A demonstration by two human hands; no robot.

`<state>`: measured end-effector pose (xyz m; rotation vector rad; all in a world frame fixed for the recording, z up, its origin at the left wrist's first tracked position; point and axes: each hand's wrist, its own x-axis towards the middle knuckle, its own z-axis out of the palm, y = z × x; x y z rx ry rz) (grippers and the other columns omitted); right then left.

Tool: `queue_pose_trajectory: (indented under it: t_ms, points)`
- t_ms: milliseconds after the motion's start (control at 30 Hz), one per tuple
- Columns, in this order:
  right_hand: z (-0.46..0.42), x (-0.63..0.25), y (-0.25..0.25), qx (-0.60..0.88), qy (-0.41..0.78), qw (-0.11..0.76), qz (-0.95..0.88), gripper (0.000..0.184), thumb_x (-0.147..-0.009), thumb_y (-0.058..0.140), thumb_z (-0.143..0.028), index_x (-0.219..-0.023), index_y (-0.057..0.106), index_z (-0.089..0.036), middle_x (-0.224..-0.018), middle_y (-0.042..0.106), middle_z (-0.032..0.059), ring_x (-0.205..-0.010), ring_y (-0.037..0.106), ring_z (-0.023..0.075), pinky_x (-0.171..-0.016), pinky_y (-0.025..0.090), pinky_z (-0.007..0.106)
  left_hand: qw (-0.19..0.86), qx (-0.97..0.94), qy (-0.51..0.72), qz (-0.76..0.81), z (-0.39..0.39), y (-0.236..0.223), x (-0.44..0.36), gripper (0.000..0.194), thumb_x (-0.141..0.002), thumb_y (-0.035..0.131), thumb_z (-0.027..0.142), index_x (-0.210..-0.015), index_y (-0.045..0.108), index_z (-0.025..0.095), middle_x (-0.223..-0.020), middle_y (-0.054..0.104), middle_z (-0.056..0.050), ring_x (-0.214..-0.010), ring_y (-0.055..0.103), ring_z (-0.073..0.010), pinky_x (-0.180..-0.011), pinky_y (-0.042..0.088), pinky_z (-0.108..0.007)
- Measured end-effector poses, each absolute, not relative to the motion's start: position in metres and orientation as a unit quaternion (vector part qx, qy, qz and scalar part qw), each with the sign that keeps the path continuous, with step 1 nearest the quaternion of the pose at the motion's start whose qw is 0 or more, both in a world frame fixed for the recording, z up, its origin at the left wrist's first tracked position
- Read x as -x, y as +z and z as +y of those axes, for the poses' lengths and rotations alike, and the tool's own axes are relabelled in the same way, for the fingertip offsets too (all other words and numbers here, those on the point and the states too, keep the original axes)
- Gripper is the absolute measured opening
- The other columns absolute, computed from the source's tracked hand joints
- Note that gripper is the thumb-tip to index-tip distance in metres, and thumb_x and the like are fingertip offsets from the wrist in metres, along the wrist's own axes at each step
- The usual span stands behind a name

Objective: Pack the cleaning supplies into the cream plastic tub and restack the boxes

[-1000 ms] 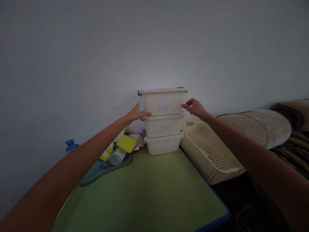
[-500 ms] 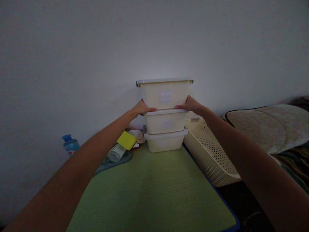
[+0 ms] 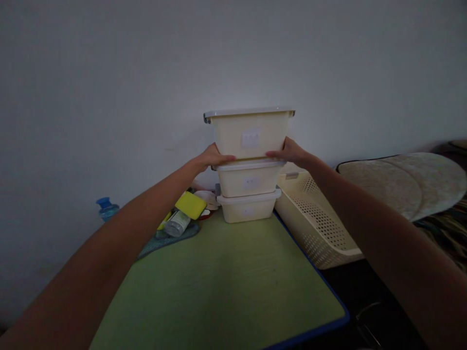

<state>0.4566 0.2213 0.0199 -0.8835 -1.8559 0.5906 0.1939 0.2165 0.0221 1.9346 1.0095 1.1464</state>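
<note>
Three cream lidded plastic bins stand stacked at the far end of a green table point(image 3: 226, 282), against the wall. My left hand point(image 3: 210, 158) grips the bottom left edge of the top bin point(image 3: 250, 133), fingers curled under it. On the other side my right hand point(image 3: 290, 153) holds its bottom right edge the same way. A thin gap shows between the top bin and the middle bin point(image 3: 248, 179). The bottom bin point(image 3: 248, 209) rests on the table.
Left of the stack lie a yellow sponge point(image 3: 190, 204), a clear bottle point(image 3: 175, 223) and a grey cloth point(image 3: 164, 240). A blue-capped bottle point(image 3: 105, 208) stands by the wall. A perforated cream basket point(image 3: 317, 228) leans at the table's right edge, with cushions point(image 3: 401, 182) beyond.
Both hands closed in from beside the stack onto the top bin's bottom edges. The top bin has risen slightly off the middle one.
</note>
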Motion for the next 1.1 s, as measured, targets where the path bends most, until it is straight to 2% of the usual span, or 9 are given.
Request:
queue_pose_trajectory:
  t_ms: [233,467,567,700,833,933,1100]
  points:
    - [0.193,-0.454,0.038,0.364,0.208,0.508,-0.753,0.064,-0.054,0.079,-0.026,-0.112,0.054,-0.013,-0.114,0.061,0.0115,-0.107,0.055,0.0282,-0.092,0.047,0.046,0.294,-0.764,0.469,0.331,0.198,0.035,-0.194,0.073,-0.049,0.079,0.030,-0.113,0.054,0.009,-0.125,0.056,-0.015,-0.117,0.050,-0.0274,-0.102,0.035,-0.044]
    - [0.153,-0.451,0.033,0.365,0.195,0.527,-0.743,0.075,-0.054,0.078,-0.025,-0.121,0.046,-0.014,-0.121,0.056,0.0113,-0.112,0.051,0.0292,-0.094,0.045,0.048,0.277,-0.752,0.496,0.335,0.157,0.027,-0.193,0.070,-0.051,0.078,0.028,-0.114,0.052,0.012,-0.126,0.054,-0.014,-0.115,0.051,-0.0287,-0.098,0.039,-0.046]
    - [0.134,-0.450,0.021,0.365,0.186,0.532,-0.741,0.076,-0.053,0.078,-0.027,-0.120,0.045,-0.015,-0.124,0.054,0.0115,-0.113,0.050,0.0290,-0.096,0.044,0.047,0.252,-0.748,0.505,0.349,0.135,0.015,-0.191,0.069,-0.052,0.078,0.028,-0.113,0.051,0.013,-0.126,0.053,-0.013,-0.116,0.049,-0.0287,-0.099,0.038,-0.045]
    - [0.106,-0.447,0.000,0.367,0.168,0.538,-0.740,0.076,-0.051,0.079,-0.031,-0.118,0.045,-0.016,-0.129,0.049,0.0116,-0.116,0.047,0.0289,-0.097,0.043,0.044,0.218,-0.751,0.502,0.369,0.108,-0.003,-0.185,0.077,-0.052,0.078,0.029,-0.120,0.044,0.012,-0.129,0.049,-0.015,-0.120,0.045,-0.0290,-0.101,0.034,-0.043]
    - [0.078,-0.441,-0.025,0.386,0.181,0.543,-0.723,0.075,-0.054,0.077,-0.037,-0.119,0.043,-0.021,-0.131,0.047,0.0105,-0.115,0.049,0.0277,-0.094,0.046,0.043,0.199,-0.749,0.492,0.397,0.082,-0.022,-0.180,0.081,-0.051,0.078,0.032,-0.122,0.042,0.016,-0.128,0.049,-0.011,-0.120,0.044,-0.0287,-0.101,0.033,-0.044]
    - [0.062,-0.437,-0.047,0.407,0.179,0.546,-0.710,0.076,-0.054,0.077,-0.039,-0.120,0.042,-0.023,-0.129,0.048,0.0096,-0.115,0.049,0.0276,-0.094,0.046,0.045,0.201,-0.735,0.491,0.421,0.065,-0.042,-0.178,0.079,-0.052,0.078,0.033,-0.121,0.044,0.017,-0.125,0.052,-0.011,-0.119,0.045,-0.0296,-0.101,0.033,-0.046]
    - [0.039,-0.435,-0.086,0.435,0.178,0.539,-0.698,0.072,-0.052,0.077,-0.042,-0.114,0.049,-0.019,-0.118,0.057,0.0095,-0.112,0.051,0.0290,-0.094,0.045,0.051,0.218,-0.722,0.485,0.443,0.048,-0.089,-0.172,0.077,-0.050,0.079,0.039,-0.116,0.048,0.015,-0.123,0.053,-0.013,-0.119,0.044,-0.0312,-0.102,0.031,-0.048]
